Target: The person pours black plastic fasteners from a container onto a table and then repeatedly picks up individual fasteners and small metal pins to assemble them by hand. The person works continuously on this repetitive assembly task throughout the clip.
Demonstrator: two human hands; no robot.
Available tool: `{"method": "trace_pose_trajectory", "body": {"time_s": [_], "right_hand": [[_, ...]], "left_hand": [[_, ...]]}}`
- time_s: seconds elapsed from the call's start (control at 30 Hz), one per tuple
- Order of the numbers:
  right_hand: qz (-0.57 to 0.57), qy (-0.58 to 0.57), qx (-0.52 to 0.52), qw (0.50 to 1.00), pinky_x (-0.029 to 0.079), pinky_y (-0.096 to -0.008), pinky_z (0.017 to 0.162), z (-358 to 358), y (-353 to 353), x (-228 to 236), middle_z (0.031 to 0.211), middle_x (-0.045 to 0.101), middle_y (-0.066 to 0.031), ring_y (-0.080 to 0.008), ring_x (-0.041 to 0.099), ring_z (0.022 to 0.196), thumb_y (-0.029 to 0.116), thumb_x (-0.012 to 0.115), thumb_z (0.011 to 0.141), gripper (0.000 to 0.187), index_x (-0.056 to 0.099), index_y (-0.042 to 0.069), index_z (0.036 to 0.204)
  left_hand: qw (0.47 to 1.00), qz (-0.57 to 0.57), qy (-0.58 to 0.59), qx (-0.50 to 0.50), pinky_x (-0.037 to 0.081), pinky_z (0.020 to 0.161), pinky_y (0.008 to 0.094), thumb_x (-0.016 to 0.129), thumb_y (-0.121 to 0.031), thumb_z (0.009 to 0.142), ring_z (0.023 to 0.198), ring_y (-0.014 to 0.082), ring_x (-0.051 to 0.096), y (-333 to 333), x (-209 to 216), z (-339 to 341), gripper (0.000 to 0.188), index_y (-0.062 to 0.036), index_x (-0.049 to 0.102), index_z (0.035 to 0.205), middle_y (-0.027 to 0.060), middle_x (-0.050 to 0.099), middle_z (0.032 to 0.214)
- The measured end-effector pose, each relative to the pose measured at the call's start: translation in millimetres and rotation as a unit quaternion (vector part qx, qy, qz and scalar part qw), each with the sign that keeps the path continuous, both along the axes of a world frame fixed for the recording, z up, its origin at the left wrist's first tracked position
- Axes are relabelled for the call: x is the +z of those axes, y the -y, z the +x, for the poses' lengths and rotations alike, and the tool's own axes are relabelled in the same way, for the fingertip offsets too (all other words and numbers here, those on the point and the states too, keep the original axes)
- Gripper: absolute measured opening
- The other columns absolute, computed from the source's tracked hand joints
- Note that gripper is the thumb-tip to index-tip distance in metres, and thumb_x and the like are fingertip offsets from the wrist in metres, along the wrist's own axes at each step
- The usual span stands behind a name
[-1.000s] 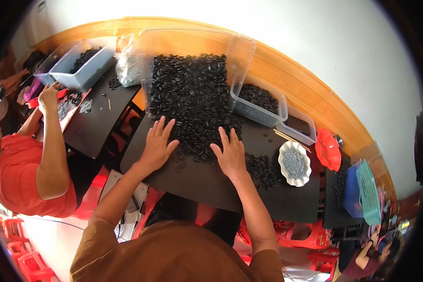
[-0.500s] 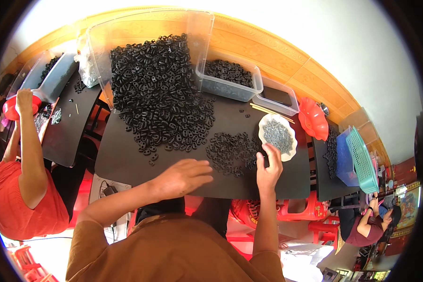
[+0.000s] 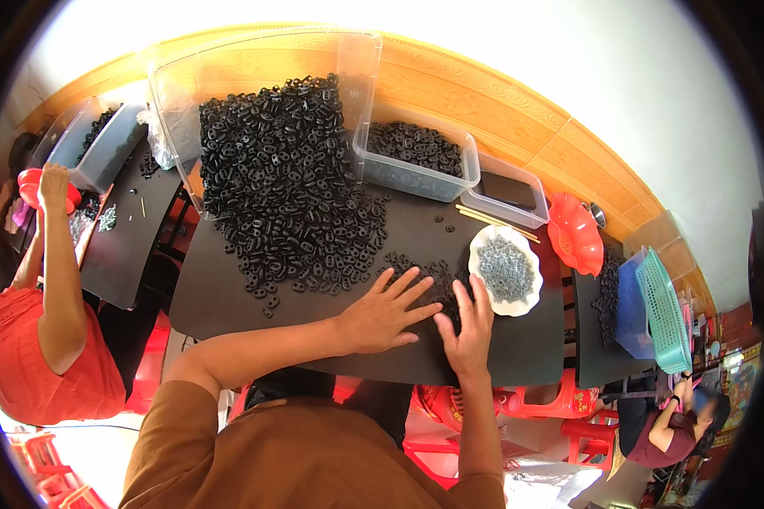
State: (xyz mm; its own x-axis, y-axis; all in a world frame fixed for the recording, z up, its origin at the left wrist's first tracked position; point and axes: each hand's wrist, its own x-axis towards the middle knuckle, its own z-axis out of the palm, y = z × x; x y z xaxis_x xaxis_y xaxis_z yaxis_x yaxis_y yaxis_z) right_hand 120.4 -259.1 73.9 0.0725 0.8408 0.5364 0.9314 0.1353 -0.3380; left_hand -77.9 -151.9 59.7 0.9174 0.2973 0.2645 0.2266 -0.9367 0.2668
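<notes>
A small spread of black pieces lies just ahead of both hands, past the left fingertips and along the inner side of the right hand, with part of it hidden behind the fingers. The left hand comes in from the left with its forearm laid almost crosswise, palm down and fingers pointing ahead and to the right. It is open wide, fingers fanned and thumb apart, with nothing visible in its hold. The right hand stands on a forearm reaching nearly straight ahead, fingers pointing forward and thumb toward the left hand. It is open too, with a clear gap between thumb and fingers; nothing gripped shows, and its palm side is hidden. Whether the fingers press on the pieces is hard to tell.

Both hands are over the near part of the dark table. Just beyond the right fingertips, to the right, sits a white wavy-rimmed bowl of grey bits. Farther off to the left, a large heap of black pieces spills from a big clear tub. Pale sticks lie beyond the bowl, and behind them stand a clear box of black pieces and a lower clear tray.
</notes>
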Motion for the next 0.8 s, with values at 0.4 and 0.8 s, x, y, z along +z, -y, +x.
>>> {"method": "trace_pose_trajectory", "body": {"time_s": [0.4,0.8], "right_hand": [[-0.042,0.075,-0.084,0.993,0.051,-0.045,0.091,56,-131,59,0.105,0.07,-0.0163,-0.037,0.065,0.101,0.002,0.069,0.085,0.025,0.071,0.002,0.11],[-0.129,0.167,0.001,0.977,0.049,-0.0437,0.084,81,-172,18,0.092,0.072,-0.0088,-0.0291,0.065,0.095,0.008,0.078,0.077,0.019,0.078,0.008,0.096]], "left_hand": [[0.999,-0.029,-0.016,-0.008,0.021,0.12,0.0605,0.062,-0.042,0.097,0.152,0.0388,0.022,-9,2,0,0.06,-0.0219,0.046,0.151,0.0152,0.032,0.161],[0.999,-0.044,-0.006,-0.03,0.024,0.121,0.0566,0.061,-0.037,0.098,0.149,0.0346,0.031,-11,3,0,0.053,-0.0176,0.051,0.147,0.0157,0.037,0.159]]}}
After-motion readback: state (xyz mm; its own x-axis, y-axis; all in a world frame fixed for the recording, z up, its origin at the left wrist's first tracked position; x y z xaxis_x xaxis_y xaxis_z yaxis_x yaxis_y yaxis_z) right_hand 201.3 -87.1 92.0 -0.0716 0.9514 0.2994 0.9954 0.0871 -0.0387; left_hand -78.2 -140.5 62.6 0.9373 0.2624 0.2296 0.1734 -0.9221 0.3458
